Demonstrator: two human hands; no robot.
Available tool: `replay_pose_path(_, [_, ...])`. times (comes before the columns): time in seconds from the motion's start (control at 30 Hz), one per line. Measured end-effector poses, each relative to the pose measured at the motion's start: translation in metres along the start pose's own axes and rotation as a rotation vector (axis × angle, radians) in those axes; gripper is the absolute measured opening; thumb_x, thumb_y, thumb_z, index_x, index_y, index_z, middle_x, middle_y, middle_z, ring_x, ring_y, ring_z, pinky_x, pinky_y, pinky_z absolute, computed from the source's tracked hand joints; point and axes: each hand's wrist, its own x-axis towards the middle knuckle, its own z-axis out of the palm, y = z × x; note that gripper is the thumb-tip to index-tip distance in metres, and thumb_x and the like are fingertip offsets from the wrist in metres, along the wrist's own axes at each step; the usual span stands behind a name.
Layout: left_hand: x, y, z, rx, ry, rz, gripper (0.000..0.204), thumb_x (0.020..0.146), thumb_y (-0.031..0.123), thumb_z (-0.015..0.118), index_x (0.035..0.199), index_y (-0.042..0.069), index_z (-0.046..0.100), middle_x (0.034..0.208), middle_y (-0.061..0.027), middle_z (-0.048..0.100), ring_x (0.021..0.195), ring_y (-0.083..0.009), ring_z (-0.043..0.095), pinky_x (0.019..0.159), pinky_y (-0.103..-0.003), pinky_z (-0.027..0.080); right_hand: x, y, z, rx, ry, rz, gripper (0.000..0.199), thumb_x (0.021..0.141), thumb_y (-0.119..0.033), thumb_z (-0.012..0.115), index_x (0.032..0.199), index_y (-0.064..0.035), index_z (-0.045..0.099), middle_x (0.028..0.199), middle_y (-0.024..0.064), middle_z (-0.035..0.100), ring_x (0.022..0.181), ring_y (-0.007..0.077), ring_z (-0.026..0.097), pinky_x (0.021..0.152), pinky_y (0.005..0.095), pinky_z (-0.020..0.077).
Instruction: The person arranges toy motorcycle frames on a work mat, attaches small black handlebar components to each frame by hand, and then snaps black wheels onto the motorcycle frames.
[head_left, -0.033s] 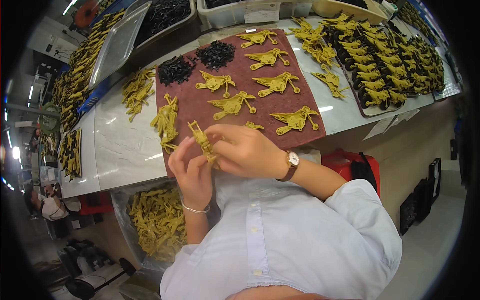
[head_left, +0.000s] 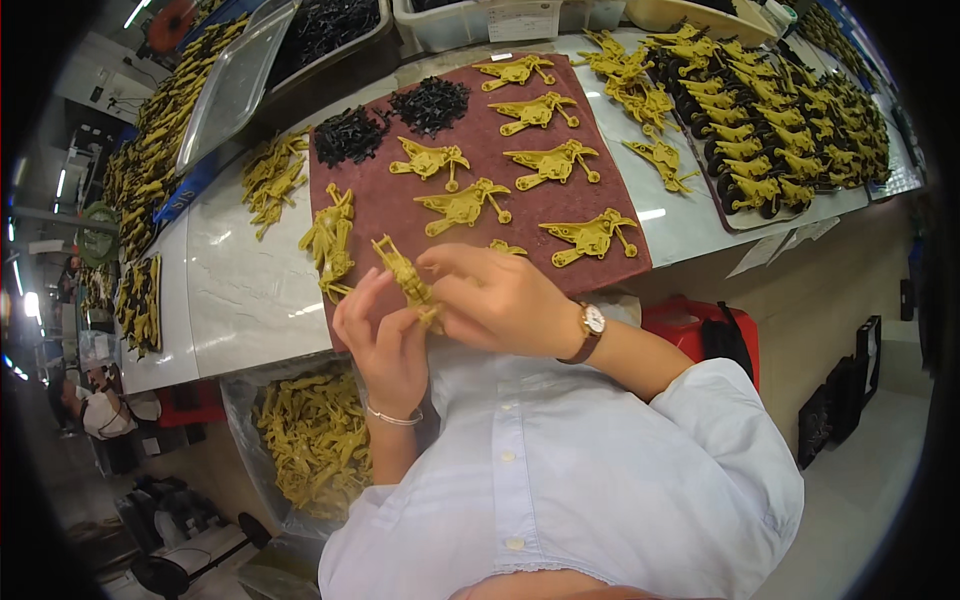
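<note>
Here, both my hands meet just above the near edge of the surface (head_left: 250,290), close to my chest. My left hand (head_left: 385,345) cradles a yellow part (head_left: 405,278) from below, fingers curled up round its lower end, so that grip is clamped on it. My right hand (head_left: 500,295) comes over from the right, its fingertips pinched on the same part near its middle. The part is long and thin, tilted, its upper end pointing up and to the left, clear of the mat (head_left: 540,215).

The dark red mat lies on the pale surface just beyond my hands. On it several flat yellow figures (head_left: 592,235) lie apart from each other in loose rows, and two heaps of small black pieces (head_left: 430,105) sit at its far edge. A small stack of yellow parts (head_left: 328,240) rests on the mat's left edge, near my left hand. Further right, a dark tray (head_left: 735,215) carries rows of finished yellow pieces with black wheels. Below the surface on my left, a clear bag (head_left: 240,400) holds a mass of yellow parts.

I wear a watch (head_left: 592,322) on my right wrist and a thin bracelet (head_left: 392,417) on my left.
</note>
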Motion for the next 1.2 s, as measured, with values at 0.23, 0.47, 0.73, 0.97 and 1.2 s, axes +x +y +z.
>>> replay_pose_path(0.23, [0.015,0.001,-0.002,-0.176,0.181,-0.052,0.004,0.089,0.009,0.062,0.087,0.007,0.062,0.125,-0.0162,0.057,0.123,-0.0346,0.051,0.104,-0.046,0.033,-0.029,0.027,-0.066,-0.221,0.432,0.266,0.017,0.079,0.002,0.065,0.096,-0.0008,0.062,0.092,0.0122,0.066,0.074,0.0212,0.065,0.062,0.0298,0.0525])
replay_pose_path(0.47, [0.008,-0.036,0.025,0.166,0.102,0.056,0.018,0.072,0.009,0.076,0.087,0.015,0.071,0.112,-0.0005,0.067,0.119,-0.024,0.056,0.106,-0.044,0.029,-0.09,0.101,-0.133,-0.355,0.729,0.823,0.019,0.094,-0.011,0.061,0.102,0.0058,0.064,0.09,0.0086,0.07,0.081,0.0125,0.068,0.067,0.0228,0.0523])
replay_pose_path(0.73, [-0.004,-0.048,0.023,0.195,-0.029,0.05,0.025,0.069,0.007,0.075,0.093,0.013,0.072,0.1,0.0004,0.067,0.099,-0.0191,0.063,0.094,-0.039,0.04,-0.089,0.142,-0.138,-0.238,0.989,0.605,0.022,0.097,-0.006,0.053,0.114,0.0051,0.061,0.105,0.0123,0.066,0.091,0.014,0.063,0.079,0.0251,0.0507])
replay_pose_path(0.97, [-0.003,-0.045,-0.002,0.14,-0.234,0.03,0.03,0.074,0.0,0.065,0.102,0.011,0.071,0.106,-0.0029,0.068,0.099,-0.0203,0.062,0.091,-0.036,0.041,-0.098,0.14,-0.133,-0.389,0.613,0.842,0.025,0.093,-0.016,0.062,0.115,-0.0032,0.065,0.124,0.0098,0.06,0.107,0.0207,0.06,0.09,0.0339,0.0476])
replay_pose_path(1.2, [0.014,-0.073,-0.016,0.174,-0.035,-0.186,0.03,0.081,0.004,0.064,0.111,0.006,0.068,0.12,-0.0128,0.063,0.102,-0.029,0.061,0.091,-0.037,0.044,-0.092,0.133,-0.13,-0.781,0.26,0.653,0.03,0.086,-0.021,0.071,0.112,-0.006,0.067,0.127,0.0163,0.057,0.116,0.0322,0.055,0.094,0.0414,0.0453])
